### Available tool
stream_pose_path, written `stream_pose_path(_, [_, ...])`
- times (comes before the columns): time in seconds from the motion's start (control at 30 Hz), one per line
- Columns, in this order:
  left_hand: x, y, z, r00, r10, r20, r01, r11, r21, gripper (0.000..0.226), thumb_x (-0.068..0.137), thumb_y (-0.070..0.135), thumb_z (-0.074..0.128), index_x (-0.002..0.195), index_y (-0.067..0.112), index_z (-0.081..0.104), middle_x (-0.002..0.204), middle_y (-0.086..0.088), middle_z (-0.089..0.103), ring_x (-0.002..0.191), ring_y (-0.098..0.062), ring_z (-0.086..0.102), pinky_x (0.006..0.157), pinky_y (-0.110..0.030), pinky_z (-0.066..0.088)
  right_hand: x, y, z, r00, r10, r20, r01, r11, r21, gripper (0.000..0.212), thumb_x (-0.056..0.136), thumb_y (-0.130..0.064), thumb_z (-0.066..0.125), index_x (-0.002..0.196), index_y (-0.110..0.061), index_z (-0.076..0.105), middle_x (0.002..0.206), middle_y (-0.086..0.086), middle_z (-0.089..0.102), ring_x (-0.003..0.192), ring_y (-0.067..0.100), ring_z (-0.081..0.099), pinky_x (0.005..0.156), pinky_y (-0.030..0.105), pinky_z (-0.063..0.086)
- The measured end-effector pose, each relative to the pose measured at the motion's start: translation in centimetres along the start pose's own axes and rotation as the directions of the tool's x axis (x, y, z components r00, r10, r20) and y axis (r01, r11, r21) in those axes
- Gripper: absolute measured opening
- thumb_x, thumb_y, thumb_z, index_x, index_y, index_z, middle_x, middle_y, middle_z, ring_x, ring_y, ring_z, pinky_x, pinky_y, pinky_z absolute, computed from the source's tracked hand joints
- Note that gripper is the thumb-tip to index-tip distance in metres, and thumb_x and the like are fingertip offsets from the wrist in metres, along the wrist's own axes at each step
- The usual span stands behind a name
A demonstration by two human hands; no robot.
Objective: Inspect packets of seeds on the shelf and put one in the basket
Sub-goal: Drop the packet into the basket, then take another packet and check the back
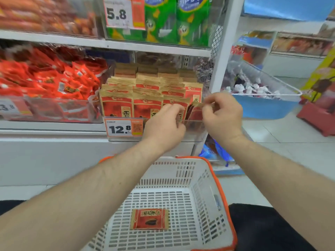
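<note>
Tan and red seed packets (116, 104) stand in rows inside a clear bin on the middle shelf. My left hand (164, 124) reaches into the front row, its fingers curled on the top of a packet there. My right hand (222, 115) pinches the tan top edge of the rightmost front packet (196, 109), which tilts to the right. Below my forearms sits a white basket (208, 182) with an orange rim. One seed packet (149, 219) lies flat on its floor.
A 12.8 price tag (124, 128) hangs on the bin front. Red snack bags (54, 84) fill the bin to the left, green packs (163, 19) sit on the shelf above. A white upright (224, 44) ends the shelf. A blue bin of wrapped sweets (257, 91) stands at the right.
</note>
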State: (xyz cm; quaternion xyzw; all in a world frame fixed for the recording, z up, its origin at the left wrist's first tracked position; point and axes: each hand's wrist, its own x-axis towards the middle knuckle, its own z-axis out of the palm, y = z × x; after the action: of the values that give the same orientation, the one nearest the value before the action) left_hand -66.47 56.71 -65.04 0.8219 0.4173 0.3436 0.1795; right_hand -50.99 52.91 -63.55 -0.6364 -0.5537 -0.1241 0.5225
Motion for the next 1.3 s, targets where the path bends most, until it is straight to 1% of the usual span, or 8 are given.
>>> stream_pose_path(0.2, [2.9,2.4,0.2,0.981,-0.032,0.19,0.008,0.992,0.124,0.066,0.089,0.024,0.052,0.149,0.044,0.031,0.116,0.002,0.064,0.105,-0.027,0.06,0.085,-0.042,0.054,4.7,3.6,-2.4,0.951,0.09,0.295,-0.025,0.976,-0.215,0.017,0.08,-0.014,0.051,0.081,-0.015,0.067,0.094,-0.001,0.055,0.099,0.027,0.053,0.082,0.03,0.038])
stream_pose_path(0.47, [2.6,1.8,1.0,0.976,-0.013,0.219,0.014,1.0,-0.004,0.064,0.089,0.017,0.054,0.146,0.042,0.039,0.116,0.005,0.057,0.104,-0.018,0.056,0.086,-0.035,0.05,5.6,2.7,-2.0,0.759,0.329,0.562,-0.186,0.937,-0.296,0.037,0.083,-0.033,0.044,0.092,-0.008,0.071,0.106,0.012,0.068,0.105,0.034,0.057,0.095,0.047,0.046])
stream_pose_path(0.57, [2.1,1.2,1.3,0.971,-0.017,0.239,0.023,0.999,-0.024,0.064,0.089,0.016,0.053,0.145,0.042,0.038,0.12,0.005,0.054,0.1,-0.017,0.055,0.09,-0.036,0.05,6.5,2.5,-1.7,0.78,0.306,0.546,-0.175,0.944,-0.278,0.032,0.088,-0.024,0.047,0.092,0.0,0.069,0.104,0.014,0.067,0.1,0.033,0.058,0.092,0.047,0.047])
stream_pose_path(0.73, [1.7,0.9,1.6,0.969,-0.035,0.246,0.049,0.998,-0.051,0.064,0.09,0.013,0.052,0.146,0.041,0.038,0.117,0.007,0.051,0.1,-0.017,0.056,0.094,-0.041,0.05,7.4,2.1,-1.4,0.917,0.02,0.399,0.12,0.939,-0.323,0.018,0.086,-0.012,0.06,0.093,-0.012,0.076,0.111,0.002,0.068,0.11,0.031,0.052,0.098,0.042,0.039])
stream_pose_path(0.93, [1.6,1.3,1.6,0.965,-0.048,0.257,0.071,0.994,-0.08,0.064,0.09,0.012,0.053,0.145,0.04,0.037,0.121,0.005,0.051,0.099,-0.018,0.058,0.091,-0.043,0.053,8.1,-1.2,-3.0,0.978,0.046,-0.204,-0.03,0.996,0.083,0.03,0.076,0.003,0.046,0.087,-0.006,0.073,0.095,0.003,0.056,0.089,0.011,0.052,0.08,0.002,0.034])
stream_pose_path(1.03, [1.4,1.4,1.6,0.966,-0.064,0.251,0.096,0.988,-0.118,0.069,0.089,0.007,0.05,0.149,0.038,0.033,0.124,0.004,0.051,0.102,-0.018,0.058,0.092,-0.042,0.053,9.1,-2.2,-3.9,0.878,0.311,-0.364,-0.166,0.911,0.378,0.032,0.07,-0.001,0.044,0.079,-0.021,0.067,0.099,0.008,0.067,0.089,0.015,0.062,0.086,0.022,0.052])
stream_pose_path(1.17, [0.2,0.4,1.4,0.978,-0.122,0.167,0.169,0.935,-0.311,0.045,0.09,-0.005,0.047,0.115,0.031,0.053,0.105,0.01,0.059,0.096,-0.017,0.061,0.084,-0.032,0.051,9.0,-2.6,-5.0,0.664,0.72,-0.2,-0.405,0.572,0.713,0.034,0.073,0.005,0.044,0.073,-0.015,0.071,0.076,0.003,0.07,0.071,0.018,0.069,0.067,0.034,0.06])
stream_pose_path(1.3, [-1.4,-0.8,0.4,0.945,-0.293,0.148,0.326,0.781,-0.533,0.025,0.092,-0.004,0.048,0.088,0.019,0.058,0.078,0.004,0.066,0.074,-0.018,0.062,0.063,-0.025,0.05,5.3,-3.9,-3.5,0.728,0.683,0.063,-0.564,0.544,0.622,0.039,0.078,0.012,0.039,0.068,-0.011,0.069,0.064,0.005,0.064,0.058,0.019,0.061,0.065,0.04,0.058])
